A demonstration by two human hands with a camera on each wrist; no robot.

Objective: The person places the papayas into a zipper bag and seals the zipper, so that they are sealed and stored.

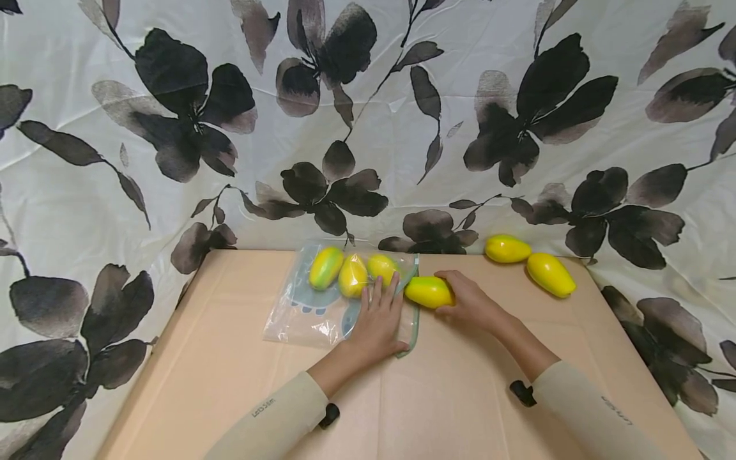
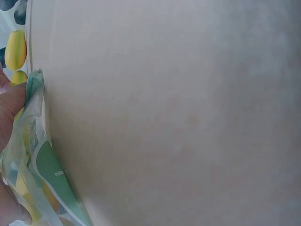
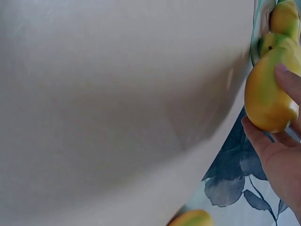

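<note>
- Your left hand (image 1: pixel 376 319) lies flat, fingers spread, pressing on the clear bag (image 1: pixel 310 313) near its open edge.
- Three mangoes (image 1: pixel 352 276) sit inside the bag on the table (image 1: pixel 448 409).
- Your right hand (image 1: pixel 468 303) grips a mango (image 1: pixel 428 292) at the bag's mouth.
- Two more mangoes (image 1: pixel 551 273) lie at the table's far right.

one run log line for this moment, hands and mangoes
left hand: rests flat on clear plastic zip bag | right hand: holds yellow-green mango at bag mouth | in bag: three mangoes | loose on table: two
</note>
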